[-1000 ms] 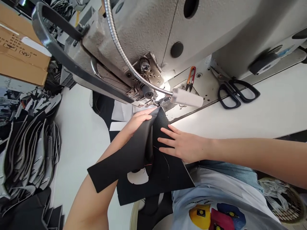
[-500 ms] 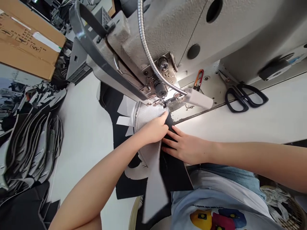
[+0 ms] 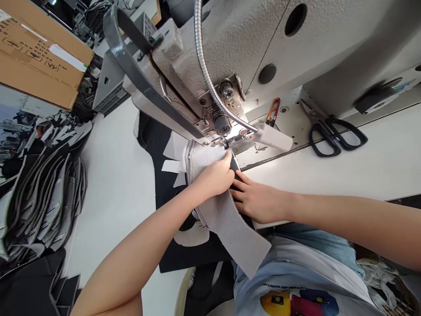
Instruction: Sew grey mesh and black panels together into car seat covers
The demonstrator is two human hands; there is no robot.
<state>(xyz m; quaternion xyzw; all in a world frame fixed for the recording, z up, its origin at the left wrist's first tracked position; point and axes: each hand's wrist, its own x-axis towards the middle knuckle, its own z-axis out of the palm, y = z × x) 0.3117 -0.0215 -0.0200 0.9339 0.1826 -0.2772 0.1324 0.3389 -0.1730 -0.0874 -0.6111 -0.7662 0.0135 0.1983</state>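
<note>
A sewing machine (image 3: 184, 57) stands over the work, its presser foot area (image 3: 223, 142) resting on layered fabric. Under my left hand (image 3: 221, 176) lies a grey mesh fabric piece (image 3: 240, 232), and the curled fingers grip its edge just short of the needle. White strips (image 3: 171, 166) stick out from beneath the mesh on the left. My right hand (image 3: 259, 199) lies flat with fingers spread, touching the black fabric (image 3: 194, 256) and the mesh's right edge. The palm side of both hands is hidden.
Black-handled scissors (image 3: 332, 131) and red thread snips (image 3: 272, 112) lie on the machine bed to the right. A small lamp head (image 3: 274, 137) hangs near the needle. Stacked fabric pieces (image 3: 49, 197) are at the left, below a cardboard box (image 3: 42, 48).
The tail of the grey mesh has swung right, from hanging straight down to lying across the black fabric toward my shirt. Both hands remain nearly in place by the needle.
</note>
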